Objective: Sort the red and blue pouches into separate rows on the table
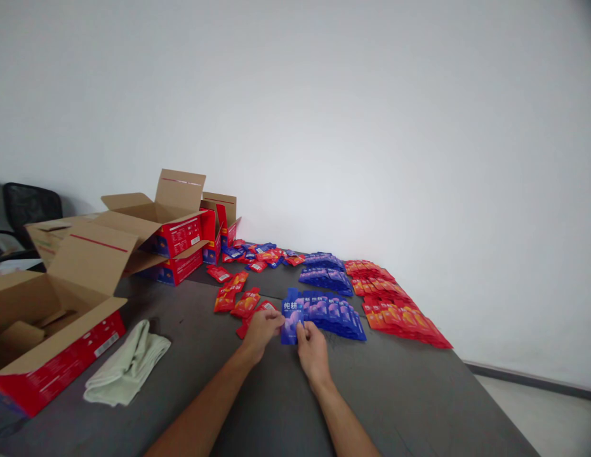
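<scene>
Packet (289,331) in blue with purple pictures stands roughly upright between the person's two hands, its printed front turned to the camera, just to the left of the nearest blue row (336,312) and partly overlapping its end. The left hand (263,331) pinches the packet's left edge between thumb and fingers. The right hand (313,353) pinches its lower right side, the thumb lying over the front and the other fingers curled.

Beyond the nearest blue row lie two more blue rows (325,279), one behind the other, with the packets overlapping. To their right, three red rows (395,315) run along the far edge of the dark table (276,397). A few loose red packets (246,303) lie near the left hand, one partly hidden behind it. Farther back, a mixed pile (261,256) of red and blue packets spreads beside the cardboard boxes (183,236), two of which are stacked with flaps raised.

Nearer on the left, an open box (92,346) sits beside a folded, pale green cloth (128,367). Behind the boxes is a black chair (32,204), and a white wall (333,127) rises past the table.
</scene>
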`<control>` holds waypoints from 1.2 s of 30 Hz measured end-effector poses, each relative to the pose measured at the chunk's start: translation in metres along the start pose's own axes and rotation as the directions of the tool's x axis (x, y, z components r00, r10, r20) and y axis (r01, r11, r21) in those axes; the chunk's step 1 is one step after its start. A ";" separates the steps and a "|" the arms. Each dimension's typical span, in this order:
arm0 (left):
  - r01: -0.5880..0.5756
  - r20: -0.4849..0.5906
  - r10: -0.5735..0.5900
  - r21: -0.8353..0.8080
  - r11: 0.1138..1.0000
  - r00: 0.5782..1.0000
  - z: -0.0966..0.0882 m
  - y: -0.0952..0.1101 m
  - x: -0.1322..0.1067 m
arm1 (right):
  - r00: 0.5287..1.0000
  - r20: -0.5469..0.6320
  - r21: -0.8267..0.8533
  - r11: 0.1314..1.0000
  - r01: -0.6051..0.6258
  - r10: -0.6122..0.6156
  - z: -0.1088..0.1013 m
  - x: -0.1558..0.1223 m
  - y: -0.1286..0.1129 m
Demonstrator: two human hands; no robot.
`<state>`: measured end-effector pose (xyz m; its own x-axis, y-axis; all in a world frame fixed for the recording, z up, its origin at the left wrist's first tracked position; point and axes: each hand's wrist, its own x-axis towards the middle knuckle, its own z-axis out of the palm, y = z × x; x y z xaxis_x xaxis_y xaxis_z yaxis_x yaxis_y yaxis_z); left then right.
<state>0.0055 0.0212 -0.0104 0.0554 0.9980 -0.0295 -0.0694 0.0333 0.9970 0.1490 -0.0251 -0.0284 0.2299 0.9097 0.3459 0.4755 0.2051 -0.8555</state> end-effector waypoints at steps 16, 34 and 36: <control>0.027 0.142 -0.030 0.020 0.999 0.989 0.018 -0.017 -0.006 | 0.996 -0.085 -0.038 0.998 -0.044 0.041 -0.011 0.006 0.002; -0.430 0.266 0.339 0.592 0.681 0.902 0.110 0.003 0.035 | 0.968 -0.226 -0.576 0.816 -0.039 -0.113 -0.056 0.039 0.039; -0.486 0.328 0.364 0.671 0.560 0.872 0.117 0.000 0.034 | 0.967 -0.241 -0.615 0.783 -0.092 -0.076 -0.058 0.042 0.047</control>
<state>0.1238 0.0491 -0.0033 0.3493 0.8651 0.3601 0.6028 -0.5017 0.6204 0.2302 0.0014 -0.0317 0.3915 0.7774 0.4924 0.8734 -0.1454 -0.4648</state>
